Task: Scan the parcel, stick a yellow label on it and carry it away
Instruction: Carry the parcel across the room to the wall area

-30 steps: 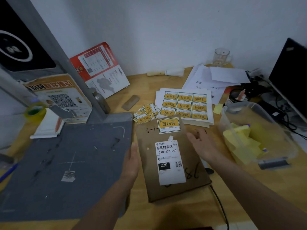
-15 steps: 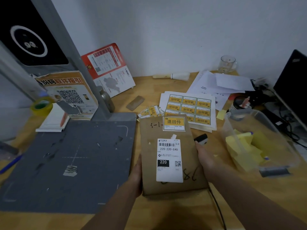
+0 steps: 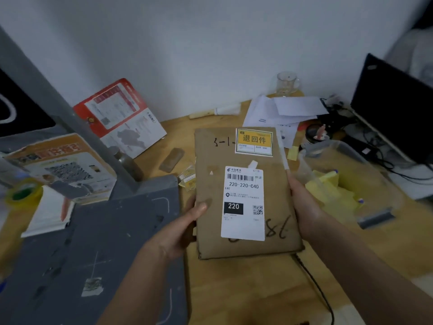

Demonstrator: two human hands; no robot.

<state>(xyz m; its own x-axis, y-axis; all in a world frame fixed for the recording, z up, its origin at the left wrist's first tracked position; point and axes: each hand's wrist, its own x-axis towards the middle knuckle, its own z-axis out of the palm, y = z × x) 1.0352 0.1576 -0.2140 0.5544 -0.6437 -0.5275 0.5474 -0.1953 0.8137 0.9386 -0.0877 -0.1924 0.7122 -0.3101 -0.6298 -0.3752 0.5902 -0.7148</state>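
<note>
Parcel, brown and flat, is up off the wooden desk, held between both your hands in front of you. Your left hand grips its left edge, thumb curled onto the top face beside the white shipping label. Your right hand clamps the right edge, fingers out of sight underneath. Yellow label is stuck flat on the parcel's top right corner, above the shipping label. Handwritten marks sit left of the yellow label and at the parcel's lower right. Grey scanner pad lies on the desk to your left, apart from the parcel, with its post rising at the back. A few loose yellow stickers peek out just past the parcel's left edge. Clear plastic tub with yellow paper sits to your right, near your right hand. Black cable runs across the desk below the parcel.
</note>
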